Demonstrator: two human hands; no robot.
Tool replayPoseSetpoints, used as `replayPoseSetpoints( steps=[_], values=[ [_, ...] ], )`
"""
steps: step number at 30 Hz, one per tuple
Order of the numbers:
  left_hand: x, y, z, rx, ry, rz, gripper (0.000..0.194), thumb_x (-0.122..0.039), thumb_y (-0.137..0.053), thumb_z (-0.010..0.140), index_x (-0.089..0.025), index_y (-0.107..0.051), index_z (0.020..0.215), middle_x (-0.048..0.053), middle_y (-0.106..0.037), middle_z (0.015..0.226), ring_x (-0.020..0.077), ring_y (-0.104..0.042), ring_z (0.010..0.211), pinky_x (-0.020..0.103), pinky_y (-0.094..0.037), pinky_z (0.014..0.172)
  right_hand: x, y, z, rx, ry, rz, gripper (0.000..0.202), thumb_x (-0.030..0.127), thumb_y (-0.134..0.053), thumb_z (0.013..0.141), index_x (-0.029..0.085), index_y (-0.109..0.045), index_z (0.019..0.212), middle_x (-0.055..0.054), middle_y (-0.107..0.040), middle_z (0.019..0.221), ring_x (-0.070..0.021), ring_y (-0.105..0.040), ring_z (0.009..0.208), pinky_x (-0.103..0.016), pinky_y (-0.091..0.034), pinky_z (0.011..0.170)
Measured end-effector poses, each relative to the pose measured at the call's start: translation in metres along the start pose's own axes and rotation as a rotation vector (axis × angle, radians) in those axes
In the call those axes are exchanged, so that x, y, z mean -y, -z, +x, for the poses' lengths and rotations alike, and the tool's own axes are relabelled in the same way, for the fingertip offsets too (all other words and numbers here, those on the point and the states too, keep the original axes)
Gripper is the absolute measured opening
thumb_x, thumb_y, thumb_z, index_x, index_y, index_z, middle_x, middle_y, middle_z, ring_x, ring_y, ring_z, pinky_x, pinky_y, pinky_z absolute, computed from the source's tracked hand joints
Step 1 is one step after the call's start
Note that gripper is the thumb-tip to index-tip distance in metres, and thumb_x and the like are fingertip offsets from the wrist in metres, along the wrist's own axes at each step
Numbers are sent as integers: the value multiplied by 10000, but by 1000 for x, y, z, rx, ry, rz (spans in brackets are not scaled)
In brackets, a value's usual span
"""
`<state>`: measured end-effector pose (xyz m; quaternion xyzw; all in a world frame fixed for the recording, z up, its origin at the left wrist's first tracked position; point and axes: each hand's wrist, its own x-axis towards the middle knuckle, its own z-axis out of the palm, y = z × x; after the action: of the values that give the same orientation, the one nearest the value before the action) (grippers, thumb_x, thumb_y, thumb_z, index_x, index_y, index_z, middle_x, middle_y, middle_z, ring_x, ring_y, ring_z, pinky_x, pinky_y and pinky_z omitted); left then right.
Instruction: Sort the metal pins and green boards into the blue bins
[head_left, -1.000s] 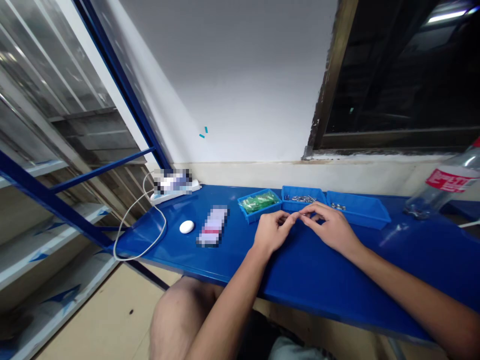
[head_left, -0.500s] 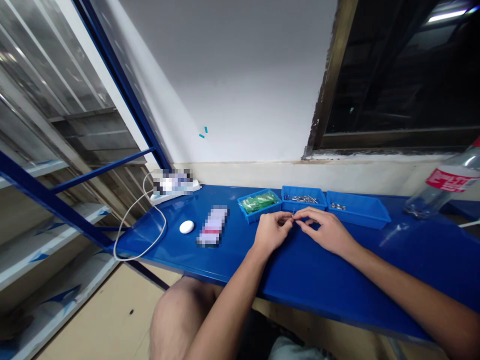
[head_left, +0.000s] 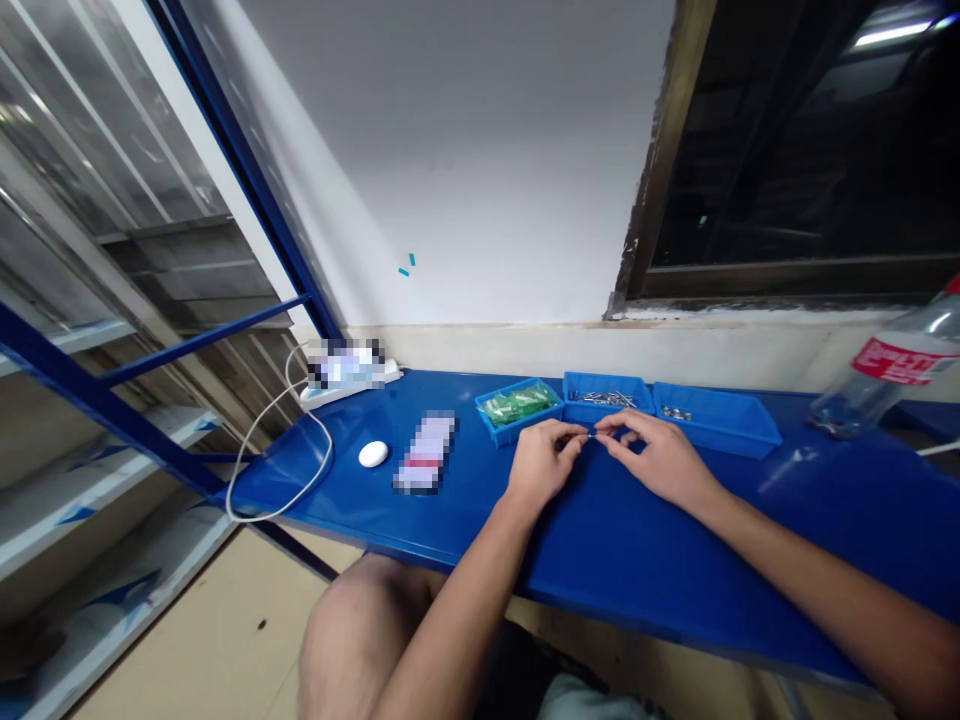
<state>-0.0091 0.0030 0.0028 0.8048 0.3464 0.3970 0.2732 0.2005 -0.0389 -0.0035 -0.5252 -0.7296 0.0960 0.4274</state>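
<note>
My left hand (head_left: pixel 541 460) is closed in a pinch over the blue table, thumb and forefinger on a tiny metal piece that looks like a screw (head_left: pixel 591 435). From the other side, the thumb and forefinger of my right hand (head_left: pixel 660 460) pinch its other end; the fingers hide most of it. Just behind my hands stands a blue tray of loose metal screws (head_left: pixel 604 398). To its right, another blue tray (head_left: pixel 727 430) has a few small metal nuts (head_left: pixel 676 413) at its left end. Green plastic packets (head_left: pixel 517 404) fill the tray on the left.
A blurred phone-like object (head_left: pixel 426 452) and a white oval case (head_left: pixel 373 454) lie on the table (head_left: pixel 472 510) at left. Behind them is a white power strip (head_left: pixel 352 385) with a looping cable (head_left: pixel 330 455). A clear plastic bottle (head_left: pixel 862 390) stands at right.
My right hand has shifted slightly right and its fingertips have drawn a little apart from my left ones. The small metal piece now lies more level between them.
</note>
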Motion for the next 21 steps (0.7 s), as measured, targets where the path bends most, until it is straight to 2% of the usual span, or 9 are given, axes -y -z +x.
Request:
replayPoseSetpoints(
  steps=[6,9,12,14,17,21],
  values=[
    [-2,-2,1,-1,-12,-86,182,-242,-674,973,-208,-803,1097,51,-800,1004,185,-743,885,267,-575,787,7,-3,-2,58,-1,21,142,277,-623,940,232,-695,1054,-47,-748,957,-186,-657,722,-339,-556,694],
    [-2,-4,0,-3,8,-176,261,-258,-667,977,-200,-751,1218,50,-809,1042,186,-759,915,269,-586,818,9,-3,-2,74,-6,62,281,227,-593,913,218,-657,1186,-31,-707,896,-170,-627,691,-313,-540,652],
    [-3,-3,0,-8,51,-183,320,-339,-639,1004,-197,-710,1282,38,-815,972,182,-759,847,260,-579,765,11,-1,-1,71,4,62,382,198,-559,900,219,-648,1271,-24,-672,878,-163,-609,680,-302,-531,632],
    [-5,-2,-1,10,87,-145,319,-422,-590,1031,-193,-750,1185,37,-813,907,181,-751,783,252,-563,706,11,1,-1,44,2,51,343,209,-557,907,223,-676,1228,-33,-674,883,-171,-619,702,-305,-532,635],
    [-9,1,-3,66,115,-72,444,-533,-534,1040,-185,-804,983,54,-813,863,192,-748,749,250,-548,669,10,2,-1,-11,-34,47,214,268,-589,930,224,-701,1107,-50,-707,901,-186,-637,717,-322,-545,646],
    [-15,3,-4,122,105,-54,463,-570,-569,1015,-187,-828,1040,64,-833,980,213,-771,827,260,-572,729,7,1,-1,-7,14,29,147,295,-607,938,230,-718,1008,-65,-740,953,-196,-648,716,-348,-557,670]
  ],
)
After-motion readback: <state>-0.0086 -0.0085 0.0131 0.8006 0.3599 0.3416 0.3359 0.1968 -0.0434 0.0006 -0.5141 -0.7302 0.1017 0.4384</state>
